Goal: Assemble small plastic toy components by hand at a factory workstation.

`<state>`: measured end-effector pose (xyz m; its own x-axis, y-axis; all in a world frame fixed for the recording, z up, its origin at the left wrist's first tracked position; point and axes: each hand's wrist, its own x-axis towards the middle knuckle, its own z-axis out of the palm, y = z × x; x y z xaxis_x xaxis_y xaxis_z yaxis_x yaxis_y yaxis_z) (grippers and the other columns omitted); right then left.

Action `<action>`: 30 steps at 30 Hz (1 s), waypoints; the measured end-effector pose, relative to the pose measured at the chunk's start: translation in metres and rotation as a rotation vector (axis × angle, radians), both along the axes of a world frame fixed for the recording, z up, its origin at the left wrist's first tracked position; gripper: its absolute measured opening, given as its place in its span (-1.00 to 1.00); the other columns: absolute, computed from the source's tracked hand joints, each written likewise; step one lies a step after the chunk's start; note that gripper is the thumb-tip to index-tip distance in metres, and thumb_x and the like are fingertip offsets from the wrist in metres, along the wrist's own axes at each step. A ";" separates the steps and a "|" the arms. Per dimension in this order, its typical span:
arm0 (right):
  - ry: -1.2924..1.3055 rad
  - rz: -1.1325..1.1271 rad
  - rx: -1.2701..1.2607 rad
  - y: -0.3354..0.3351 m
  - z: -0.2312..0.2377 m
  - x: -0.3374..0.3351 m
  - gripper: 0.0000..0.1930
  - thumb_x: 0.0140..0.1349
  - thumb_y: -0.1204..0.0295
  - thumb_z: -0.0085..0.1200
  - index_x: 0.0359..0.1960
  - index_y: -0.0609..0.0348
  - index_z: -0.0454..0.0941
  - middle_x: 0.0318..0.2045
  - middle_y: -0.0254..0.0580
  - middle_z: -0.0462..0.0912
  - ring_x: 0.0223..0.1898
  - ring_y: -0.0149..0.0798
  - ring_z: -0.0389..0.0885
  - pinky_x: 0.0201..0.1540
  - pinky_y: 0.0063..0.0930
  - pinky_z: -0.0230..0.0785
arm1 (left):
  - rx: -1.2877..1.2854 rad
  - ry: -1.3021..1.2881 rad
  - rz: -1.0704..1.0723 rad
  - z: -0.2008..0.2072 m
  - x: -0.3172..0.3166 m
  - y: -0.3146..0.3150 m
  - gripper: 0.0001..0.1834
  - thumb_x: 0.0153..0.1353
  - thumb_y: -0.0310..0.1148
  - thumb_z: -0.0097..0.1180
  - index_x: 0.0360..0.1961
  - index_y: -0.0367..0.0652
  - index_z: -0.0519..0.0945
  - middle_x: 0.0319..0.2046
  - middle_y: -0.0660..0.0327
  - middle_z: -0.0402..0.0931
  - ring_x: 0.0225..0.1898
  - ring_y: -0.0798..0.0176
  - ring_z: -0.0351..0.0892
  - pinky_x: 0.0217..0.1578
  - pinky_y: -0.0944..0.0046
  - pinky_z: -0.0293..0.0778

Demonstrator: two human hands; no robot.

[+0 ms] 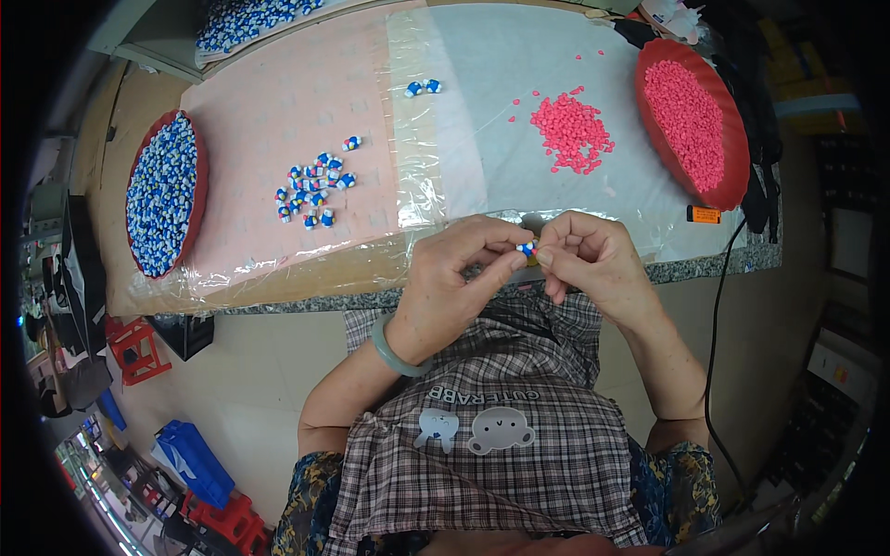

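Note:
Above the table's near edge my two hands meet, fingertips almost touching. Thumb and forefinger of my left hand [454,283] pinch a small blue-and-white figurine [527,248]. My right hand [598,269] is closed in a pinch right against the figurine's side. A speck of pink shows there, but what those fingers hold is too small to make out. Beyond them, to the left, lies a loose group of similar figurines [315,185], some with pink bits. Two more figurines [424,88] sit farther back. Right of the middle is a pile of small pink pieces [572,132].
A red basket [201,185] full of blue-and-white figurines stands at the left. Another red basket [739,176] with pink pieces stands at the right, an orange-labelled box [704,215] by it. A black cable [714,343] hangs off the right edge. More figurines [250,23] fill a tray at the back left.

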<state>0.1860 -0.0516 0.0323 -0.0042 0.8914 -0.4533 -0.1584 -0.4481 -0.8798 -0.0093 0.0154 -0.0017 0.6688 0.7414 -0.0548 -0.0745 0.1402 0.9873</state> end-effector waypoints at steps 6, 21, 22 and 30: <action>-0.041 0.002 -0.017 0.001 0.000 -0.002 -0.93 0.33 0.52 0.18 -0.28 0.25 0.55 -0.49 -0.35 0.59 -0.53 -0.54 0.59 -0.50 -0.66 0.51 | 0.090 0.026 0.034 -0.002 0.001 -0.002 -0.80 0.27 -0.63 0.21 -0.08 -0.38 0.65 -0.11 0.09 0.61 -0.13 0.29 0.68 -0.11 0.36 0.65; -0.150 -0.069 0.156 -0.001 0.009 -0.001 -0.87 0.33 0.55 0.19 -0.16 0.23 0.50 -0.36 -0.34 0.62 -0.38 -0.53 0.60 -0.35 -0.62 0.52 | 0.396 0.152 0.186 0.018 -0.004 0.010 -0.82 0.23 -0.64 0.25 -0.13 -0.33 0.68 -0.16 0.11 0.65 -0.21 0.34 0.66 -0.26 0.39 0.61; -0.228 -0.026 0.206 -0.003 0.017 0.005 -0.83 0.32 0.55 0.21 -0.12 0.23 0.50 -0.37 -0.34 0.61 -0.38 -0.52 0.60 -0.33 -0.61 0.51 | 0.373 0.164 0.236 0.014 -0.010 0.017 -0.81 0.26 -0.62 0.23 -0.10 -0.34 0.67 -0.15 0.11 0.64 -0.19 0.33 0.66 -0.21 0.38 0.60; -0.565 -0.233 0.543 -0.043 0.071 0.088 -0.86 0.32 0.59 0.13 -0.11 0.26 0.54 -0.38 -0.25 0.63 -0.37 -0.45 0.62 -0.29 -0.55 0.49 | 0.464 0.261 0.474 -0.003 -0.071 0.049 -0.80 0.35 -0.57 0.15 -0.03 -0.38 0.61 -0.13 0.16 0.60 -0.17 0.34 0.61 -0.11 0.36 0.55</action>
